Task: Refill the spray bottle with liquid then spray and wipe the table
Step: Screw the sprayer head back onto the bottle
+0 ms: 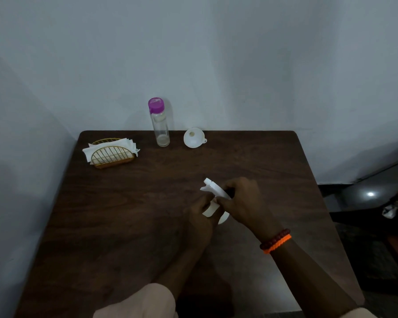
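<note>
A: Where do you stand?

B: Your left hand (202,216) grips the white spray bottle (210,211) mid-table, and your right hand (241,198) is clamped on its trigger head (213,188), seemingly unscrewing it.

A: And the rest?

B: Beyond the spray bottle, the funnel (194,137) and the capped purple-lidded bottle (160,122) stand untouched, napkin holder (112,153) further left. Refilling, spraying and wiping all remain.
</note>
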A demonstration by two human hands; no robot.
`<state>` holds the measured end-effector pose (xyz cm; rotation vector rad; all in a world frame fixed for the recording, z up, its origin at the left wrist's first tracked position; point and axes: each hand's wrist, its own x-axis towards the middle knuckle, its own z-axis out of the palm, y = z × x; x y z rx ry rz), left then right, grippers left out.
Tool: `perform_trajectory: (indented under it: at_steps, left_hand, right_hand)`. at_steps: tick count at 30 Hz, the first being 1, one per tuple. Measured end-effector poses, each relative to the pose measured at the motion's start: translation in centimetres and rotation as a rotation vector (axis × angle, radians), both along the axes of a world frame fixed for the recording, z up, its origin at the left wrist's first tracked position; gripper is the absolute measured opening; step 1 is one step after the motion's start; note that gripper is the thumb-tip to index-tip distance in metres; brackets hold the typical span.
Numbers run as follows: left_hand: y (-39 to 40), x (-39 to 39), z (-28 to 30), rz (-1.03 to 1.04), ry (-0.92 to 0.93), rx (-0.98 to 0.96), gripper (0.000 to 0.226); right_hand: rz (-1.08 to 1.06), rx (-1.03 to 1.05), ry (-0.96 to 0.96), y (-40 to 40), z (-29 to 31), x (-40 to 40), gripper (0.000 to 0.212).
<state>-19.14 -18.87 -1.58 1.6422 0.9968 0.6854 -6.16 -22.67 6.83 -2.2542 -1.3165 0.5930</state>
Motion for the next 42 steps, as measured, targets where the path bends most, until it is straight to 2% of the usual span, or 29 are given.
perform_trajectory:
  at_steps: [4,7,12,14,17,20,25,30,36,38,41,42]
  left_hand:
    - [0.6,0.2,0.0,-0.061,0.012,-0.004,0.007]
    - [1.1,0.0,-0.2,-0.140,0.013,0.023,0.012]
    - [0.1,0.2,-0.6,0.043,-0.002,0.080,0.022]
    - [-0.3,0.3,-0.9,0.057,0.018,0.128,0.018]
    - [-0.7,0.4,-1.5,0.026,0.102,0.247,0.030]
    - [-0.7,0.3,-0.7,0.031,0.095,0.184,0.025]
    - [-1.2,0.8,0.0,0.166,0.005,0.161,0.017]
    - [-1.9,0.6,-1.0,0.080,0.059,0.230,0.040]
    - [-2.2,1.1,-0.2,0.161,0.003,0.075,0.025]
    - [-2.5,1.2,-0.6,0.195,0.022,0.094,0.022]
    - [-2.9,1.3,-1.7,0.174,0.067,0.229,0.044]
    - [-2.9,1.3,-1.9,0.152,0.060,0.204,0.048]
  right_hand:
    - [0.026,0.024,0.037,-0.1,0.5,0.7,0.013]
    - [0.051,-0.029,0.097,0.0,0.6,1.5,0.016]
    - [0.032,-0.053,0.134,0.0,0.5,1.9,0.018]
    - [0.028,-0.056,0.141,0.0,0.4,1.9,0.019]
    - [0.029,-0.044,0.147,0.2,0.4,2.0,0.021]
    - [0.025,-0.023,0.157,0.1,0.5,2.0,0.021]
    - [0.015,-0.030,0.161,-0.2,0.3,1.8,0.019]
    - [0.015,-0.033,0.142,-0.1,0.2,1.8,0.022]
    - [0.000,-0.036,0.138,-0.3,0.3,1.4,0.021]
    - [0.000,-0.041,0.145,-0.1,0.3,1.4,0.021]
    - [0.015,-0.064,0.139,0.1,0.4,1.5,0.021]
    - [0.019,-0.065,0.134,0.2,0.4,1.5,0.021]
